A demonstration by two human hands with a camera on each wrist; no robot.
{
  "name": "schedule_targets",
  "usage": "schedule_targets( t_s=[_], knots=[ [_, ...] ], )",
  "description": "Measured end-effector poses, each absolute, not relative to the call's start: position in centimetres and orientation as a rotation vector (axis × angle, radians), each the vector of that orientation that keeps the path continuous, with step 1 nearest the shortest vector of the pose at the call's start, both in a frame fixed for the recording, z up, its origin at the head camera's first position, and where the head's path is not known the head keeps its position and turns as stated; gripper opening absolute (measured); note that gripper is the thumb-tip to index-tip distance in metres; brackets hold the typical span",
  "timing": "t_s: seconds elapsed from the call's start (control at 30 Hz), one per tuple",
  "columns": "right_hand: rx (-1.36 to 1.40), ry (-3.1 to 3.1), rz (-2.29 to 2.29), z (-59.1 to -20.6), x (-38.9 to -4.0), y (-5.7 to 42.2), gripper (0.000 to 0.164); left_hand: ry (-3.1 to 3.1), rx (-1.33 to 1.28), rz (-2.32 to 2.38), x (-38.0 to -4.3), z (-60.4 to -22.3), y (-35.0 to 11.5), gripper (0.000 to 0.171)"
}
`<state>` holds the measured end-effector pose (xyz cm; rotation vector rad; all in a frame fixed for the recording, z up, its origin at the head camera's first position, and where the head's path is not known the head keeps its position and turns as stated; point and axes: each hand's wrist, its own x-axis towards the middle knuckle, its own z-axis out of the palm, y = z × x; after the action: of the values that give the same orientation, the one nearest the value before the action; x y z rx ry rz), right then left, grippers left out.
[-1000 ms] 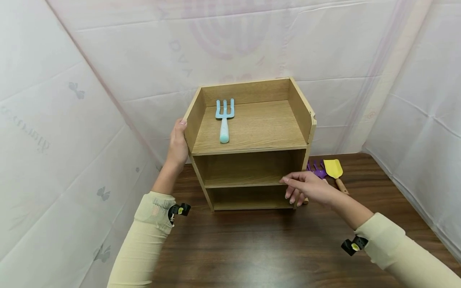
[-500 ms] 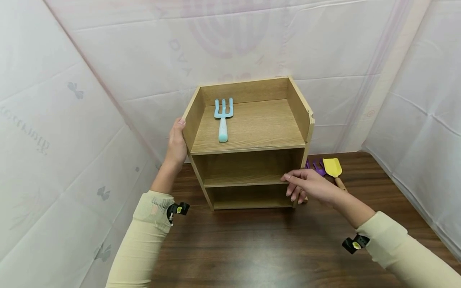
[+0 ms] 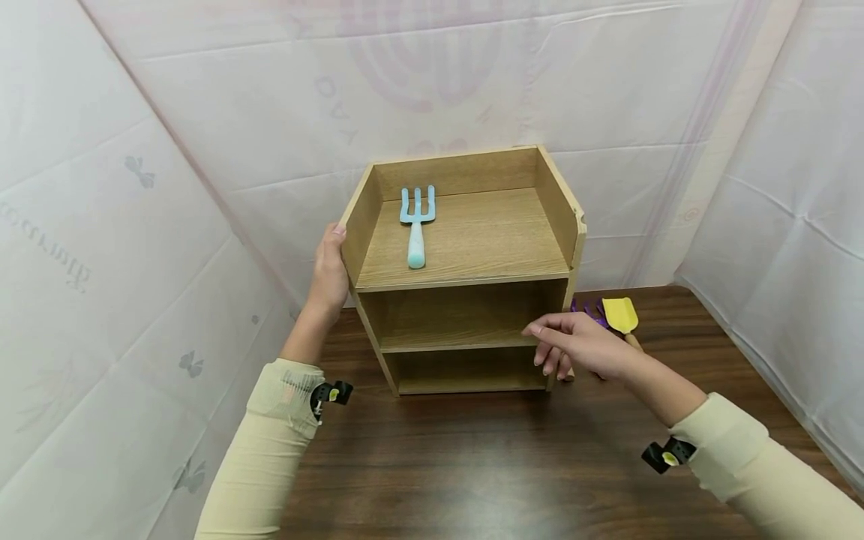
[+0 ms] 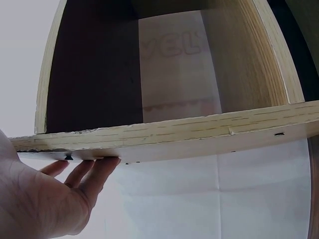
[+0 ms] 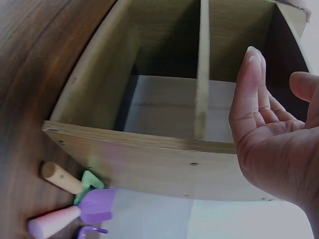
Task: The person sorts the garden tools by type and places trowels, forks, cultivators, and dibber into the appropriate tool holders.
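Observation:
A small wooden shelf (image 3: 472, 281) with an open top tray and two compartments below stands on the table. My left hand (image 3: 329, 277) grips its left side panel, thumb at the panel's edge; in the left wrist view the fingers (image 4: 99, 174) lie along the outer face. A light blue hand fork (image 3: 416, 225) rests on the top tray, tines toward the back. My right hand (image 3: 580, 345) hovers in front of the shelf's right side with fingers loosely bent, holding nothing. In the right wrist view its palm (image 5: 274, 149) is bare.
Right of the shelf lie a yellow shovel (image 3: 621, 315) with a wooden handle and a purple fork (image 3: 594, 313), partly hidden by my right hand. A purple shovel (image 5: 97, 205) with a pink handle and a green-headed tool (image 5: 89, 184) lie there too. White sheeting (image 3: 202, 97) surrounds the dark wooden table (image 3: 472, 465).

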<state>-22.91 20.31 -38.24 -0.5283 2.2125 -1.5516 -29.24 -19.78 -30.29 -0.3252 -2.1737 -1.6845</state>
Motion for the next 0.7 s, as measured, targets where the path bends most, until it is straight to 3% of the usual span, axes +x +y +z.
schedule_targets(
  t_s=[0.37,0.7],
  knots=[
    [-0.557,2.295,-1.594,-34.4,-22.3,20.5,0.042,-2.176,-0.324,-1.676,-29.2,-30.3,-19.7,0.054],
    [-0.522,2.254,-1.988,-32.6,-22.3,25.5,0.03,-2.192,-0.334,-1.663,-28.8,-30.4,-19.5,0.053]
  ],
)
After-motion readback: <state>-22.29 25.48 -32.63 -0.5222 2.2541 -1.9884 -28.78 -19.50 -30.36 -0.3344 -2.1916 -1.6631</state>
